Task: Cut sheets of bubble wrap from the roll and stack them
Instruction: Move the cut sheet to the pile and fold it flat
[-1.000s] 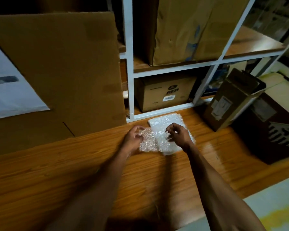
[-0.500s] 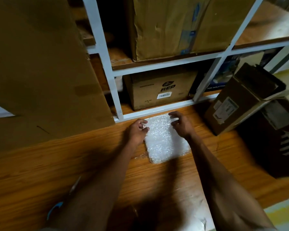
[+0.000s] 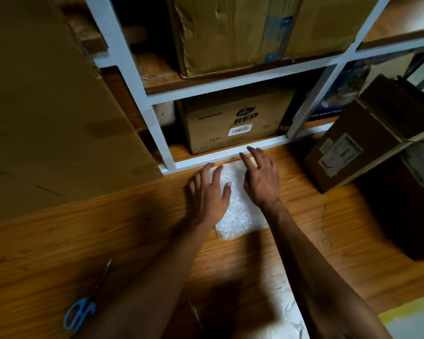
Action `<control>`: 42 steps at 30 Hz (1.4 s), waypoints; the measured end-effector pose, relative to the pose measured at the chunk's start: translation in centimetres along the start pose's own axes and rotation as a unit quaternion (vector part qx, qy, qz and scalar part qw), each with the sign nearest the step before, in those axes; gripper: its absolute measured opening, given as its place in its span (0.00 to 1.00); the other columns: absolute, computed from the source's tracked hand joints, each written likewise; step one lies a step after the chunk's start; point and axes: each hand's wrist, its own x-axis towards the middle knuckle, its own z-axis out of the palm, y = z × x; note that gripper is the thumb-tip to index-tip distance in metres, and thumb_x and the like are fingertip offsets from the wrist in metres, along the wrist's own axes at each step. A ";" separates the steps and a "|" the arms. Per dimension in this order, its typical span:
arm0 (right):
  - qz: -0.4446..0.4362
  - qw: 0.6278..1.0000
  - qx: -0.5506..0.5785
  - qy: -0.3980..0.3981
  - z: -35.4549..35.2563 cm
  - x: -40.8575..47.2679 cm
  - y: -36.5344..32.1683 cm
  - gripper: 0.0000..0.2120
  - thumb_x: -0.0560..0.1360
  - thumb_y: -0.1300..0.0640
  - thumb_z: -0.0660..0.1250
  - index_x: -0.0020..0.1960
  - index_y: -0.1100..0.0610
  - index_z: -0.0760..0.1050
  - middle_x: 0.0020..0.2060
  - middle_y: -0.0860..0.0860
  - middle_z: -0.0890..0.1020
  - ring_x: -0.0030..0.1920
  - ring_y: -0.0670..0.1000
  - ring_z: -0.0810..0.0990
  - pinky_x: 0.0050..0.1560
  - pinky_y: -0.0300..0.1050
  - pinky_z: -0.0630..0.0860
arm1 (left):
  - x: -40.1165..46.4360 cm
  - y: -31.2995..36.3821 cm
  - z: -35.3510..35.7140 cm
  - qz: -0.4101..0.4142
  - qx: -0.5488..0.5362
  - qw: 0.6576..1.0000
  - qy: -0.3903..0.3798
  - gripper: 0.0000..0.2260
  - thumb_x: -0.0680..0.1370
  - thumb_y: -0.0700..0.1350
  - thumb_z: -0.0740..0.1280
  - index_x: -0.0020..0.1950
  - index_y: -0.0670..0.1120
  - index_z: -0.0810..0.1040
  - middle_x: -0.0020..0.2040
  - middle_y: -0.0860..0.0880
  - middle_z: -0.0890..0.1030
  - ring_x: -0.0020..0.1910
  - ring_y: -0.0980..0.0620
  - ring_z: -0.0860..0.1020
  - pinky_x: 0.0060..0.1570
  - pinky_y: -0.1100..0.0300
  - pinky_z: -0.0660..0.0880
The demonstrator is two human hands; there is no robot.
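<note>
The left hand (image 3: 209, 192) lies flat with straight, spread fingers on the left edge of the stack of bubble wrap sheets (image 3: 239, 209), and the right hand (image 3: 261, 178) lies the same way, open and pressing, on the stack's right and far part; neither grips anything. In the single head view the stack sits on the wooden surface (image 3: 108, 228) just this side of the white shelf frame (image 3: 220, 156), which runs at twelve o'clock from it. A cardboard box marked RED (image 3: 235, 123) stands in the shelf beyond the frame. At about two o'clock from the stack a tilted brown box (image 3: 367, 145) leans well apart from it, and at about seven o'clock, far off towards the near edge, blue-handled scissors (image 3: 82, 308) lie on the surface. A large sheet of cardboard (image 3: 47, 106) stands at ten o'clock. The roll itself is not in view. The wrap looks very light, soft and springy, so the pile will likely puff up and slide once the palms lift; flat pressure from above suits squaring it. For moving a single sheet, a pinch at a corner or along an edge should serve, with little force, since the bubbles can burst and the film is slick against itself.
</note>
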 end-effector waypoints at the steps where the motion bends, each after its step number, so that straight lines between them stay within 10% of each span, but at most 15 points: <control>1: -0.020 0.999 -0.004 -0.028 0.7 0.0 0.0 0.29 0.79 0.57 0.63 0.80 0.51 0.66 0.81 0.54 0.64 0.81 0.57 0.59 0.79 0.60 0.59 | -0.1 0.5 0.4 0.023 0.017 0.999 -0.022 0.24 0.81 0.60 0.58 0.76 0.56 0.67 0.77 0.51 0.63 0.74 0.47 0.63 0.71 0.46 0.62; 7: -0.011 0.989 -0.023 -0.148 4.2 -1.3 1.9 0.30 0.85 0.41 0.39 0.86 0.47 0.46 0.85 0.49 0.45 0.84 0.55 0.41 0.81 0.62 0.42 | -1.1 0.6 3.7 0.030 0.081 0.980 -0.180 0.31 0.83 0.64 0.44 0.84 0.55 0.42 0.83 0.51 0.36 0.81 0.48 0.35 0.77 0.38 0.41; 32: 0.029 0.987 0.011 -0.156 5.4 -1.3 3.1 0.30 0.85 0.38 0.33 0.85 0.46 0.39 0.84 0.46 0.41 0.84 0.51 0.37 0.81 0.67 0.39 | -0.4 -0.4 4.7 0.007 0.075 0.972 -0.221 0.36 0.80 0.71 0.43 0.83 0.56 0.38 0.80 0.47 0.29 0.77 0.40 0.26 0.77 0.38 0.37; 42: 0.078 0.993 0.048 -0.079 1.4 -1.6 0.0 0.30 0.86 0.42 0.39 0.83 0.52 0.61 0.84 0.50 0.59 0.85 0.52 0.46 0.81 0.63 0.41 | -0.5 -1.2 -0.3 0.000 -0.019 0.991 -0.135 0.25 0.84 0.59 0.56 0.79 0.50 0.64 0.80 0.49 0.59 0.80 0.46 0.52 0.78 0.46 0.54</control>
